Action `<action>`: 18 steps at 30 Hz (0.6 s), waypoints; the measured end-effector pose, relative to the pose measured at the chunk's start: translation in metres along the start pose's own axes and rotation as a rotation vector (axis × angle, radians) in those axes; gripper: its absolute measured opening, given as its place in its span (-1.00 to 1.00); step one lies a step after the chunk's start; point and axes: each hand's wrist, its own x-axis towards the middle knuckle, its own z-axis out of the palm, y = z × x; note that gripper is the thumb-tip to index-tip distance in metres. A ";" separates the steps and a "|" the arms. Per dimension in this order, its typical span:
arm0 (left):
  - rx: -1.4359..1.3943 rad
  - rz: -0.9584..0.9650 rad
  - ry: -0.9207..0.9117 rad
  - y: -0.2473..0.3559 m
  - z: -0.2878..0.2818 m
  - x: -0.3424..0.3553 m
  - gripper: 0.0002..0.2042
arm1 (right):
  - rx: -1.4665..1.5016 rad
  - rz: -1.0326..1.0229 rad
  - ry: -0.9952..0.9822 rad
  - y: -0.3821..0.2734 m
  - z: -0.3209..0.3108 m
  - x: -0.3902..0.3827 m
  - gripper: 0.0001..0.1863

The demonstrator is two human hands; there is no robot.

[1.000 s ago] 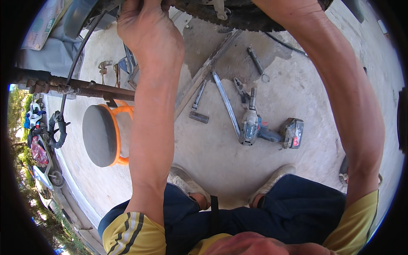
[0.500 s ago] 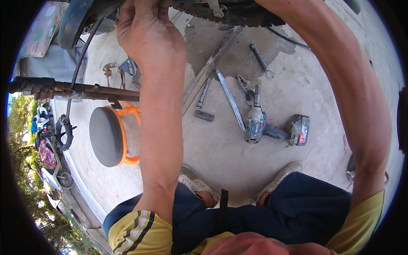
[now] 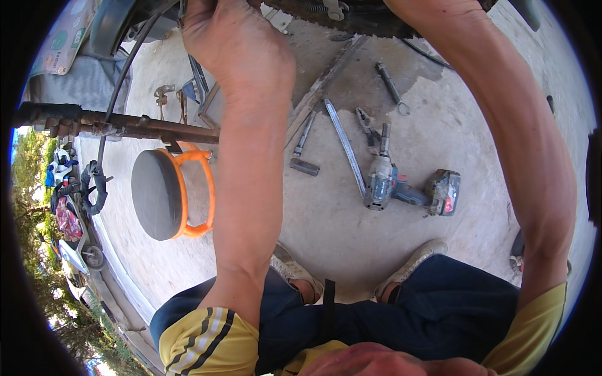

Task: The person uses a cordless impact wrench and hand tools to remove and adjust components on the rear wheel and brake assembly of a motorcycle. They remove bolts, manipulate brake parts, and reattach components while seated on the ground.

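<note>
My left hand (image 3: 241, 41) reaches up to the top edge, beside a dark vehicle part. Its fingers are bent and closed, but their tips and whatever they hold lie out of view. Of my right hand (image 3: 426, 9) only the wrist end shows at the top edge; the fingers are hidden. Between the hands hangs a dark, rough-edged wheel (image 3: 370, 25) with a small spring and a metal lever (image 3: 335, 9). To the left of my left hand is a dark plastic guard (image 3: 116, 28), with a black cable (image 3: 130, 62) running down past it.
On the concrete lie a cordless impact wrench (image 3: 381, 178), pliers (image 3: 369, 128), a flat metal bar (image 3: 343, 147), a T-shaped tool (image 3: 305, 164) and a dark rod tool (image 3: 390, 84). An orange-framed stool (image 3: 155, 194) stands left, below a rusty horizontal pipe (image 3: 150, 127). A scooter (image 3: 72, 250) is farther left.
My left hand and forearm have shifted slightly right and up, uncovering more of the stool. The floor tools appear slightly shifted as the view moves. My right arm has barely moved.
</note>
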 end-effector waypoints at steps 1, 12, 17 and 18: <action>-0.001 0.017 -0.022 0.000 -0.001 0.000 -0.86 | 0.011 0.017 -0.007 -0.005 -0.001 -0.002 -0.86; 0.052 0.067 -0.034 -0.004 0.002 -0.005 -0.86 | -0.277 0.143 0.035 -0.029 0.009 -0.003 -0.86; 0.076 0.084 -0.074 0.001 -0.003 -0.003 -0.86 | -0.530 0.161 -0.105 -0.046 0.000 0.001 -0.84; 0.064 0.083 -0.088 0.000 -0.001 -0.004 -0.85 | -0.552 0.171 -0.114 -0.049 0.000 0.001 -0.84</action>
